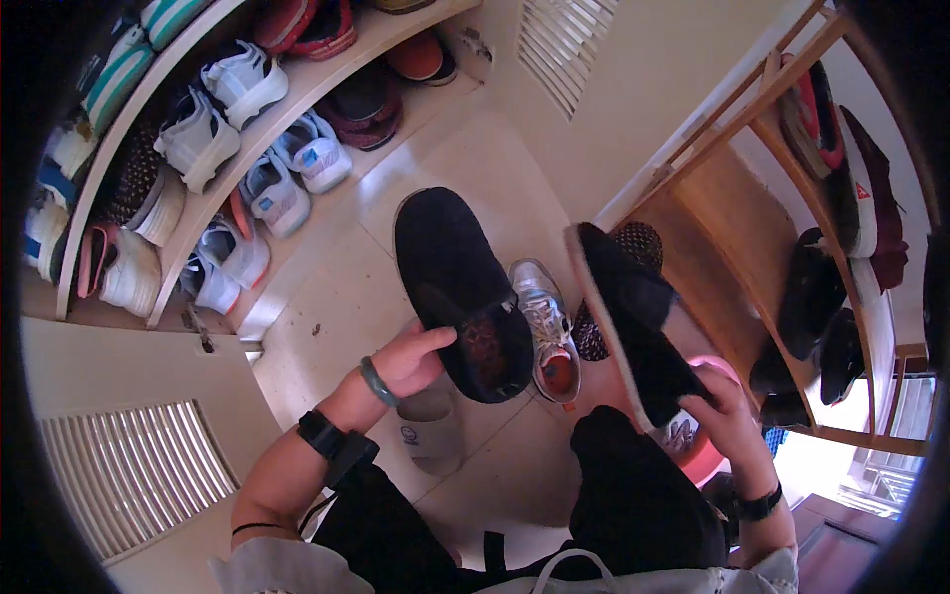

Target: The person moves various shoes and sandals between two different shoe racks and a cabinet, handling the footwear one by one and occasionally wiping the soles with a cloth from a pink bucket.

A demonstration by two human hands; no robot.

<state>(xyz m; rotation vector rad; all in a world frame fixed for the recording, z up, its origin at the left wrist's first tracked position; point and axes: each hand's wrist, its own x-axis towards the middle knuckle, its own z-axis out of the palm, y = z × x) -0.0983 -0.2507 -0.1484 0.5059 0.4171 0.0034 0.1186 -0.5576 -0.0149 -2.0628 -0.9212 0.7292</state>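
My left hand [417, 361] grips the side edge of a black closed-toe slipper [449, 256], its opening towards me and a worn reddish insole showing. In my right hand [716, 405] is another black slipper [631, 312], held tilted by the heel end, its pale sole edge turned to the left. Between the two slippers, a silver lace-up sneaker [549, 323] with an orange insole stands on the tiled floor. A grey slide sandal [432, 431] lies on the floor just below my left hand. Dark speckled shoes [640, 245] are partly hidden behind the right slipper.
A white shoe cabinet [297, 96] with several shoes curves across the upper left, its louvred door [141, 475] at lower left. On the right stands a wooden shoe rack [809, 193] holding several shoes. A pink basin [698, 453] sits beside my right knee, with a shoe in it.
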